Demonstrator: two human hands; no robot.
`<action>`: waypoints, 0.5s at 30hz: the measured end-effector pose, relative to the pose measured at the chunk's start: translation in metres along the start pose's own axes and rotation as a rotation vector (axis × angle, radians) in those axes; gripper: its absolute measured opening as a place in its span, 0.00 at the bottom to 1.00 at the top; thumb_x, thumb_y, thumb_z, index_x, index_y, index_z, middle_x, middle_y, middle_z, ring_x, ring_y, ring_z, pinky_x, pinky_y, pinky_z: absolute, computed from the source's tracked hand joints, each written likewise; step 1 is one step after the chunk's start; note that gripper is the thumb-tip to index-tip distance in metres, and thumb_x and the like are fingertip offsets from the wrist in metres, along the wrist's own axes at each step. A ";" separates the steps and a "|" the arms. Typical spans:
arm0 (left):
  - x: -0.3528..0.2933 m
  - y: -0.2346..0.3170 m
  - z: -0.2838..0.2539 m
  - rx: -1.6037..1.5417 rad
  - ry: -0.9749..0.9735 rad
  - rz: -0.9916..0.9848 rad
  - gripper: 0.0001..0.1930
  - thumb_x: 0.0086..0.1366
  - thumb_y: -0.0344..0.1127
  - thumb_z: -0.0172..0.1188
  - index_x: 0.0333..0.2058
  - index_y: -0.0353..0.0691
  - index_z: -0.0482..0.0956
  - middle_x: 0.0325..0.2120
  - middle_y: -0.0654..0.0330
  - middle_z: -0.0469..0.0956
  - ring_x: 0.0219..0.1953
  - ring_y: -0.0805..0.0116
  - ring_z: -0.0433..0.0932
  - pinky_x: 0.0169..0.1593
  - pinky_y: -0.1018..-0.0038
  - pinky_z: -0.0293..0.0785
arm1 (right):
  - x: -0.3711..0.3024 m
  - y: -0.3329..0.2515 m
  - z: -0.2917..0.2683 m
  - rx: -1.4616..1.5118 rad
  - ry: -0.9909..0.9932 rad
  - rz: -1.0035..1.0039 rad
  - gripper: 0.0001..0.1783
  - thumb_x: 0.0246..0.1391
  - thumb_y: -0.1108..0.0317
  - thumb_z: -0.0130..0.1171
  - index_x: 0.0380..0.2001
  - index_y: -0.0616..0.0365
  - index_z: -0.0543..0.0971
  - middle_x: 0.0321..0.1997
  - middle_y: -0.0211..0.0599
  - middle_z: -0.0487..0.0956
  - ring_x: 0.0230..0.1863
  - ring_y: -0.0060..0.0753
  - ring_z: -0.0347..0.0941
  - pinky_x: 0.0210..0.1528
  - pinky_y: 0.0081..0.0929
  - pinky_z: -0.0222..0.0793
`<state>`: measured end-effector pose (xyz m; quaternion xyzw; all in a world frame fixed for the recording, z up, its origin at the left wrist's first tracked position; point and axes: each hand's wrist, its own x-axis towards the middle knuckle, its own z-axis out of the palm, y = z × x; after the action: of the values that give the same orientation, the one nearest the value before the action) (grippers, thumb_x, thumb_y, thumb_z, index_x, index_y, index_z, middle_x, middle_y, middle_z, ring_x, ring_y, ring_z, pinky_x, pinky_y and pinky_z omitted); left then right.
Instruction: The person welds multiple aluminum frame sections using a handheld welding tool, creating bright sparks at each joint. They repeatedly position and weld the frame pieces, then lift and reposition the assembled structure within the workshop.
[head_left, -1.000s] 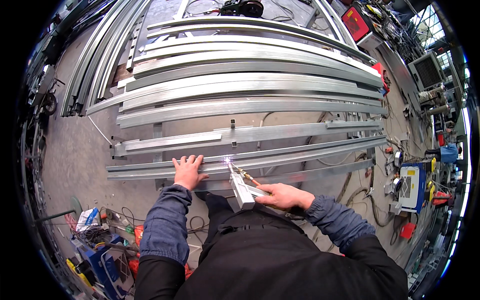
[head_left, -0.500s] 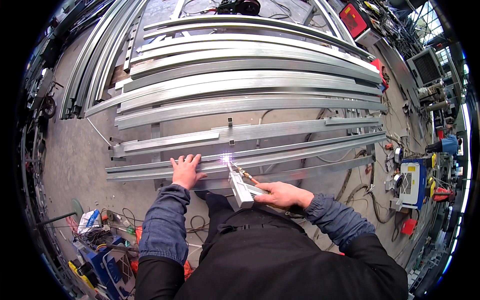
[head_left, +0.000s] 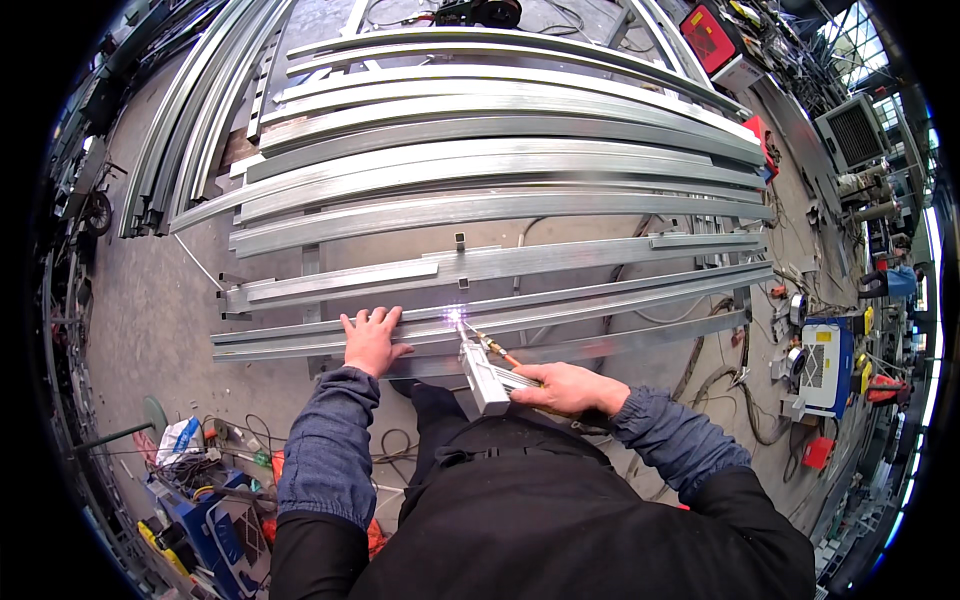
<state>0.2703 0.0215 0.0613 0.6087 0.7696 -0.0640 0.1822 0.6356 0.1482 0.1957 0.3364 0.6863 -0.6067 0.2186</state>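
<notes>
My right hand [head_left: 570, 389] is wrapped round the grip of a silver, box-bodied welding gun [head_left: 484, 380]. Its tip meets a long galvanized steel profile [head_left: 600, 303] lying crosswise in front of me, and a bright violet-white glow [head_left: 456, 315] burns at that spot. A brass fitting and thin tube [head_left: 494, 348] run along the gun's side. To the left of the glow, my left hand [head_left: 372, 340] rests on the same profile with fingers spread, pressing on its top. Just beyond lies another profile [head_left: 540, 261] with short square tube pieces by it.
Several more steel profiles [head_left: 500, 165] lie side by side farther off, with a bundle [head_left: 200, 120] at far left. Cables [head_left: 690, 370] trail over the floor at right, near a blue-and-white machine [head_left: 822, 365]. Another blue machine [head_left: 215, 530] stands lower left. A person [head_left: 895, 282] is at far right.
The gun and its glow have shifted very slightly to the right along the profile, my right hand with them. My left hand stays put. The person at far right has changed posture.
</notes>
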 end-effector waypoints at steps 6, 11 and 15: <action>0.000 0.001 -0.002 -0.006 -0.003 -0.001 0.46 0.60 0.64 0.76 0.74 0.58 0.72 0.64 0.64 0.77 0.68 0.51 0.72 0.75 0.24 0.55 | -0.002 -0.002 -0.002 0.014 -0.014 0.004 0.34 0.73 0.41 0.62 0.72 0.49 0.77 0.59 0.49 0.87 0.60 0.48 0.83 0.64 0.38 0.74; -0.001 0.001 -0.001 -0.011 0.005 -0.002 0.46 0.59 0.63 0.76 0.73 0.57 0.72 0.64 0.64 0.77 0.68 0.51 0.72 0.75 0.24 0.55 | -0.004 -0.003 -0.003 -0.002 -0.018 0.008 0.34 0.73 0.41 0.62 0.72 0.49 0.77 0.61 0.50 0.86 0.62 0.49 0.83 0.65 0.38 0.74; 0.000 0.001 -0.001 -0.008 0.005 -0.004 0.46 0.59 0.63 0.76 0.73 0.57 0.72 0.63 0.64 0.77 0.67 0.51 0.72 0.75 0.24 0.55 | -0.004 0.000 -0.003 0.012 -0.012 0.001 0.34 0.73 0.40 0.62 0.72 0.50 0.77 0.61 0.50 0.86 0.62 0.50 0.82 0.65 0.39 0.74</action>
<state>0.2713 0.0220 0.0629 0.6066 0.7715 -0.0598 0.1825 0.6389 0.1504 0.1990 0.3343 0.6812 -0.6126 0.2212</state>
